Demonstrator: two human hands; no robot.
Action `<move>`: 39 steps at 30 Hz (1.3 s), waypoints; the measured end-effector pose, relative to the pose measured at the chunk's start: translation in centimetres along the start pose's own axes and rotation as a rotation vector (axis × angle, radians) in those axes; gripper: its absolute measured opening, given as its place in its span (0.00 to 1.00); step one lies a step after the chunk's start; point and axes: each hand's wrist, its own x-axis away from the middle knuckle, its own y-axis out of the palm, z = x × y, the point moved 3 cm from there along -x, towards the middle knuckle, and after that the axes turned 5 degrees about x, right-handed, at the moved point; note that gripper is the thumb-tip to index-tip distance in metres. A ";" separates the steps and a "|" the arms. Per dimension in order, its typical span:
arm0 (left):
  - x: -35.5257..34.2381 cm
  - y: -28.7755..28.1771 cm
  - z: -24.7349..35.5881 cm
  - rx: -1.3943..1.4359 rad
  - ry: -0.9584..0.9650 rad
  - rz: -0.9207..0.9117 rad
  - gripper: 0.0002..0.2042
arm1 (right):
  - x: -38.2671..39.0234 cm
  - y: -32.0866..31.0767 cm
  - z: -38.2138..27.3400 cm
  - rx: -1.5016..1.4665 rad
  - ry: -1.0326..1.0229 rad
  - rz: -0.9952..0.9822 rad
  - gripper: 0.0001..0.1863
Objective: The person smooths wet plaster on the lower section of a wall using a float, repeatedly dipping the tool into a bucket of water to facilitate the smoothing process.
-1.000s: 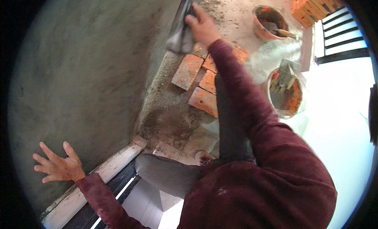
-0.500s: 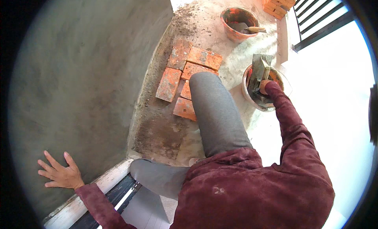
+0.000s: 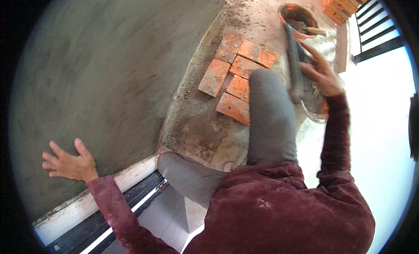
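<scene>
Right hand (image 3: 324,77) clamped on plastering trowel (image 3: 294,64), motion-blurred, blade just left of fingers. Below grip: near bucket (image 3: 321,111), partly hidden. Beyond grip: second bucket (image 3: 309,15). Left of grip: orange bricks (image 3: 214,77). Far left: left hand (image 3: 73,165), fingers spread, at grey wall (image 3: 118,79); contact unclear.
</scene>
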 end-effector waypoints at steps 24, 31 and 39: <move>-1.2 0.6 1.3 -0.169 -0.012 -0.057 0.36 | -9.6 44.2 3.3 -0.076 -0.268 0.127 0.36; -1.2 0.9 1.7 -0.180 -0.029 -0.050 0.37 | -28.0 29.2 6.7 -0.074 -0.313 0.783 0.28; -1.1 0.3 1.3 -0.286 0.030 -0.051 0.36 | -20.3 35.7 2.7 0.123 -0.562 0.425 0.30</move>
